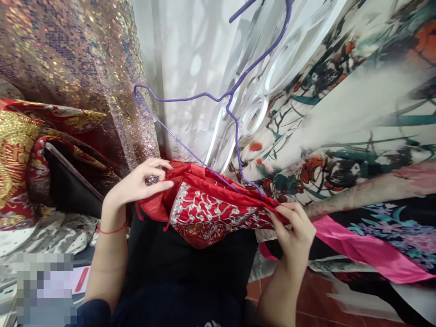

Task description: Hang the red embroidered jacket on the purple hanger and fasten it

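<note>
A red tiled floor (pixel 289 290) is being crowded by a sequined fabric (pixel 78 59) and a floral cloth (pixel 357 136). No writing is being shown legibly. The red embroidered garment (pixel 211 211) is being pinched at its upper edge by the left hand (pixel 139 184) and the right hand (pixel 294 227), around a purple wire hanger (pixel 204 97).

Red embroidered silver-patterned garment (pixel 207 211) on purple wire hanger (pixel 218 97), between gold sequinned fabric (pixel 78 59) left and floral printed fabric (pixel 357 136) right.
</note>
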A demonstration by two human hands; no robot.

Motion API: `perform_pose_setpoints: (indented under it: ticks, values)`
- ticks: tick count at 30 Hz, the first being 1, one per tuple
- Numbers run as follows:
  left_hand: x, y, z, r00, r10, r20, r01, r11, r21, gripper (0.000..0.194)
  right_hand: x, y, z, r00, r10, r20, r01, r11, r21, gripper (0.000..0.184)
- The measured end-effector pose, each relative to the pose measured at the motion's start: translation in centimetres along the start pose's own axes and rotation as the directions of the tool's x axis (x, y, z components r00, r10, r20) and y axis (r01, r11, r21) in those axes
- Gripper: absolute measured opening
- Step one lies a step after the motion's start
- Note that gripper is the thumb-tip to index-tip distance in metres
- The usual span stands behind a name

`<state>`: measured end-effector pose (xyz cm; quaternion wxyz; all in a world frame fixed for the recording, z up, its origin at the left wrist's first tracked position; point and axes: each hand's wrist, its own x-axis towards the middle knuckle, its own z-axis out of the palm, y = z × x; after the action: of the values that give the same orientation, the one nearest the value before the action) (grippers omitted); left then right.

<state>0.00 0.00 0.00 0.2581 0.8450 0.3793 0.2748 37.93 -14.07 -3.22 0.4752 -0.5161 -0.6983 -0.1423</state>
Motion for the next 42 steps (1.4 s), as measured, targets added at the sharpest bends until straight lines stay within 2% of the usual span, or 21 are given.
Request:
perform_pose_setpoints:
  ticks: [3,5,7,9,12,15,18,23,26,28,31,35,37,40,42]
  values:
    - [0.4,0.5,0.9,0.970,-0.055,0.237,0.092,0.985,-0.145,0.039,-0.2,0.0,0.0,1.000,0.002,-0.010,-0.002,1.000,-0.007,0.016]
    - [0.8,0.8,2.1,0.950,-0.107,0.293,0.155,0.977,-0.145,0.063,-0.4,0.0,0.0,1.000,0.012,-0.018,-0.012,1.000,-0.013,0.014]
    - [1.3,1.3,3.6,0.951,-0.130,0.280,0.156,0.985,-0.073,0.091,-0.5,0.0,0.0,1.000,0.011,-0.028,-0.012,1.000,-0.014,0.014]
    - [1.9,1.7,5.1,0.965,-0.080,0.252,0.083,0.997,-0.002,0.103,-0.6,-0.1,0.0,0.999,0.004,-0.035,-0.004,1.000,-0.013,0.016]
    - [2.5,2.2,6.7,0.978,0.086,0.188,-0.078,0.996,-0.049,0.105,-0.6,-0.2,0.1,0.999,-0.018,-0.046,0.018,1.000,-0.003,0.019]
    - [2.6,2.2,7.0,0.965,0.214,0.150,-0.205,0.976,-0.072,0.086,-0.6,-0.1,0.0,0.999,-0.029,-0.042,0.029,0.999,0.014,0.022]
    - [2.7,2.1,6.8,0.956,0.223,0.191,-0.241,0.968,0.077,0.060,-0.7,-0.1,0.0,0.999,-0.016,-0.039,0.017,1.000,0.023,0.019]
    - [3.1,2.4,6.2,0.959,0.020,0.281,-0.104,0.953,0.286,0.044,-0.8,-0.5,0.1,0.999,0.022,-0.026,-0.022,1.000,-0.010,0.011]
    - [3.0,2.5,5.5,0.971,-0.078,0.226,-0.005,0.939,0.345,0.042,-0.8,-0.8,0.1,1.000,0.011,-0.013,-0.011,1.000,-0.024,0.010]
    - [2.8,2.5,4.9,0.976,-0.113,0.185,0.043,0.938,0.345,0.035,-0.8,-1.2,0.0,1.000,0.003,0.008,-0.003,1.000,-0.006,0.013]
    - [2.5,2.8,3.7,0.980,-0.112,0.164,0.069,0.967,0.245,0.026,-0.9,-2.7,-0.2,1.000,-0.004,0.026,0.001,0.996,0.089,0.020]
    - [1.8,3.6,2.3,0.990,-0.139,0.002,0.137,0.980,0.141,0.027,-1.0,-6.7,0.0,0.994,-0.049,0.094,0.022,0.963,0.270,0.017]
    - [1.4,4.1,1.5,0.984,-0.162,-0.068,0.170,0.976,0.135,0.029,-1.0,-9.0,0.4,0.971,-0.143,0.193,0.054,0.913,0.405,0.008]
    - [0.6,4.7,0.5,0.969,-0.208,-0.132,0.223,0.968,0.112,0.032,-1.0,-11.8,1.3,0.882,-0.307,0.356,-0.007,0.749,0.663,0.038]
    - [0.0,4.9,0.0,0.964,-0.231,-0.128,0.245,0.964,0.102,0.034,-1.0,-13.2,1.9,0.830,-0.357,0.429,-0.086,0.678,0.730,0.052]
